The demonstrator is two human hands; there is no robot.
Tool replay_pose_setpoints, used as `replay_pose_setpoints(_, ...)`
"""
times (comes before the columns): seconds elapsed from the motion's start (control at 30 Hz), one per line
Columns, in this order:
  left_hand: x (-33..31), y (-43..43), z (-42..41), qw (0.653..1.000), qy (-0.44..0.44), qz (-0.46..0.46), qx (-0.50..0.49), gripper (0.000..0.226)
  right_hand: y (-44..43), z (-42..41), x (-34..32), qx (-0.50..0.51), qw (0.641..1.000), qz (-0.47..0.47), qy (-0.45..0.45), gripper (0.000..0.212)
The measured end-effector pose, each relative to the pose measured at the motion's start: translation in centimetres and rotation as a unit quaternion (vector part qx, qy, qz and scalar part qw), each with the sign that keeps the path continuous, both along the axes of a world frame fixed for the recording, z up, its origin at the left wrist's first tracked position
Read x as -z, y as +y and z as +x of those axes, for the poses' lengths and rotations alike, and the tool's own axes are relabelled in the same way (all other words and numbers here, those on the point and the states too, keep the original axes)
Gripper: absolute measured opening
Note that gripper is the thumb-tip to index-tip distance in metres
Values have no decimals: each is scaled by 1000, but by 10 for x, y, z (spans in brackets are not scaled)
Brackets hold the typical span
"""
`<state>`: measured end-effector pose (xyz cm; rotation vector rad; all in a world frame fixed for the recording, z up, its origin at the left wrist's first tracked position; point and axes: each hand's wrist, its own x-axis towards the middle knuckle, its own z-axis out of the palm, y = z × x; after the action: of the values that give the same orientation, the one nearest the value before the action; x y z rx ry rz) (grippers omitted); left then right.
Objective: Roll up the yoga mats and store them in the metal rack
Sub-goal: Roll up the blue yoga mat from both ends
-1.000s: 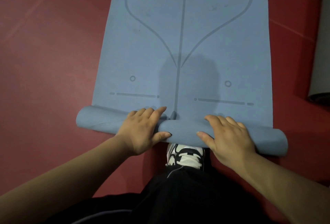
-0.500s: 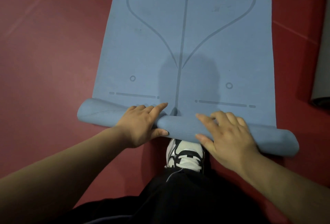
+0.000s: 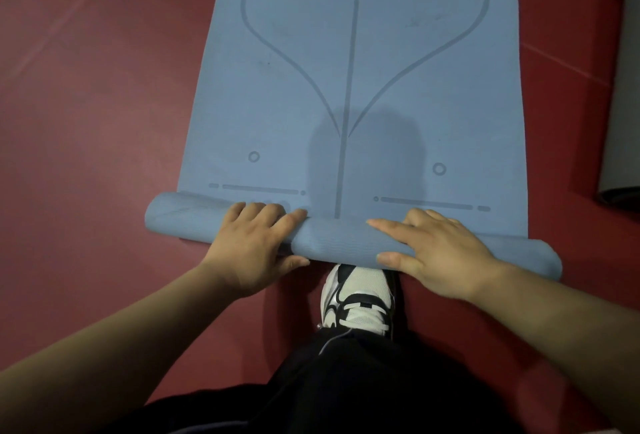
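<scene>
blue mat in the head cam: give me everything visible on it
The blue yoga mat looks like matte foam with darker printed lines, curves and small circles. Its near end is a roll, slightly askew, ends jutting past the flat part's sides; the rest lies flat on the red floor. The left hand wraps over the roll; the right hand presses on top, fingers spread. The grey mat lies apart.
</scene>
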<state>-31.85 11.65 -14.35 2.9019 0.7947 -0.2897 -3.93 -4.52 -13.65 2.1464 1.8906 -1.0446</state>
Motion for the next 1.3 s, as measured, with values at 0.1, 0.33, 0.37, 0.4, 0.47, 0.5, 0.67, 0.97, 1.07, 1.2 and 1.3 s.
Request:
replay_pose_setpoints(0.1, 0, 2, 6, 1000, 15, -18, -15, 78, 1, 0, -2, -6, 1000, 12, -13, 82)
replay_pose_setpoints(0.33, -10, 14, 19, 994, 91, -56, -36, 85, -6, -19, -4, -15, 992, 96, -83, 66)
replay_pose_setpoints(0.37, -13, 14, 21, 992, 100, -61, -37, 87, -4, -17, -4, -19, 992, 91, -81, 64)
replay_pose_setpoints(0.4, -15, 14, 22, 992, 104, -66, -39, 88, -1, -13, -6, -27, 993, 84, -73, 62)
replay_pose_setpoints(0.47, -20, 14, 23, 990, 104, -81, -46, 89, 5, -2, -10, -37, 997, 69, -23, 61)
replay_pose_setpoints(0.5, -22, 13, 24, 990, 102, -90, -48, 88, 9, 4, -14, -38, 997, 62, 1, 61)
replay_pose_setpoints(0.67, -33, -6, 32, 986, 88, -131, -51, 81, 6, 30, -30, -41, 997, 16, 59, 57)
replay_pose_setpoints(0.97, -45, -48, 32, 974, 84, -209, -19, 76, -29, 42, -46, -47, 990, -71, 117, 55)
replay_pose_setpoints(1.07, -41, -57, 29, 970, 97, -222, -29, 72, -48, 27, -44, -45, 998, -26, 46, 52)
replay_pose_setpoints(1.2, -37, -55, 27, 962, 84, -259, -39, 65, -65, 11, -36, -38, 984, 167, -52, 57)
replay_pose_setpoints(1.3, -33, -58, 24, 966, 81, -242, -35, 70, -72, 3, -25, -34, 985, 159, -53, 63)
